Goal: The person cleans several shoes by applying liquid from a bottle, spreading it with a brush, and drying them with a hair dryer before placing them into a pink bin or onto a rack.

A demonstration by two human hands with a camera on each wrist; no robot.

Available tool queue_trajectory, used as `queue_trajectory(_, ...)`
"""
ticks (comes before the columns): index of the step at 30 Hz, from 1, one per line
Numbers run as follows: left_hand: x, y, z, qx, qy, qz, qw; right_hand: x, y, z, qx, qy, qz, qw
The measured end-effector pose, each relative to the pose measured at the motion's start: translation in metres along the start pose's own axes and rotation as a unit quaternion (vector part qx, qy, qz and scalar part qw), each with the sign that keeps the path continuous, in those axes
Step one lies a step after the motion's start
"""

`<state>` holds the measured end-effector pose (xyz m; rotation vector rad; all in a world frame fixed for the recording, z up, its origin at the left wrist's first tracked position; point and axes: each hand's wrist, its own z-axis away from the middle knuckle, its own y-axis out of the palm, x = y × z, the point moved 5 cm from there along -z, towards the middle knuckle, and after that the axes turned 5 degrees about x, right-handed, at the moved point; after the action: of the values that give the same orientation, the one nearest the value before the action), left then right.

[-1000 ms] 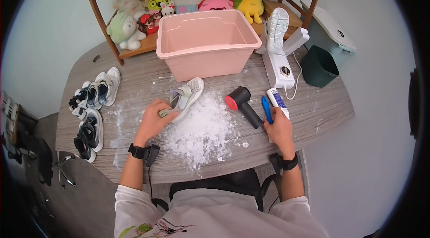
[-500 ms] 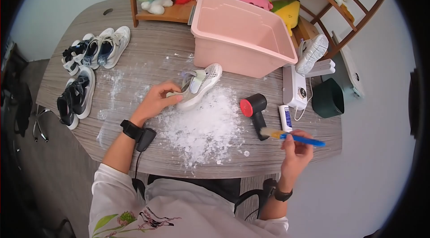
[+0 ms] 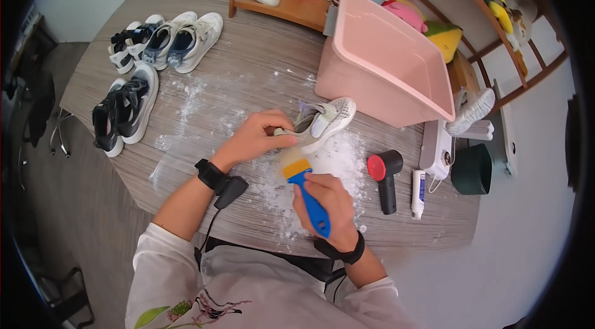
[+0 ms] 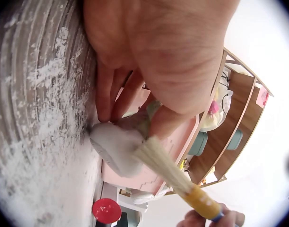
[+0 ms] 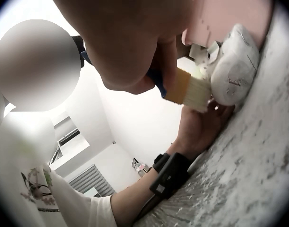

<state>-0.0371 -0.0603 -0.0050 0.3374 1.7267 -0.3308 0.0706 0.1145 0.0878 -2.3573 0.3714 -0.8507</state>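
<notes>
The left hand (image 3: 251, 138) pinches the heel end of a small pale shoe (image 3: 334, 119), which rests upright over white powder (image 3: 344, 158) spread on the table. A blue-handled brush (image 3: 316, 211) is gripped by the right hand (image 3: 331, 205), its pale bristles close to the shoe's heel and the left fingertips. In the left wrist view the bristle tips (image 4: 151, 149) are beside the shoe's white sole (image 4: 118, 149); whether they touch is unclear. The right wrist view shows the brush's yellow band (image 5: 179, 86) below the right fingers.
Behind the shoe stands a pink bin (image 3: 372, 90). To the right lie a black-and-red dryer (image 3: 385, 180) and a white tube (image 3: 418, 194), with a white device (image 3: 436, 149) and dark green bin (image 3: 472, 169) beyond. Several shoes (image 3: 139, 103) stand at the left.
The right hand has picked up the brush from beside the tube and brought it left to the shoe's heel. The left hand keeps hold of the shoe. The head view has turned.
</notes>
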Motion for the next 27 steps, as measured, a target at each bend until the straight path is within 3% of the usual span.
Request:
queue_trajectory(8,-0.001,0.002,0.000,0.012,-0.037,0.031,0.999,-0.012,-0.022,0.003,-0.084,0.038,0.063,0.994)
queue_trajectory(12,-0.002,0.002,-0.001,0.015,-0.037,0.015,0.999,-0.001,-0.001,0.003,-0.022,-0.024,-0.062,0.998)
queue_trajectory(15,-0.001,0.001,0.000,0.017,-0.042,0.022,0.999,-0.006,0.007,-0.001,0.014,-0.022,-0.048,0.998)
queue_trajectory(17,0.003,0.002,-0.001,0.020,-0.044,0.029,0.998,-0.016,0.005,0.001,0.004,0.016,-0.052,0.999)
queue_trajectory(19,0.003,0.001,-0.003,0.003,0.012,0.003,1.000,-0.018,-0.005,0.003,-0.019,0.026,-0.045,0.998)
queue_trajectory(23,-0.003,-0.001,-0.002,0.004,0.012,-0.017,1.000,-0.031,-0.032,0.006,-0.112,0.071,0.013,0.991)
queue_trajectory(27,-0.004,0.001,-0.002,0.006,-0.008,-0.003,1.000,-0.026,-0.037,0.006,-0.106,0.051,-0.014,0.993)
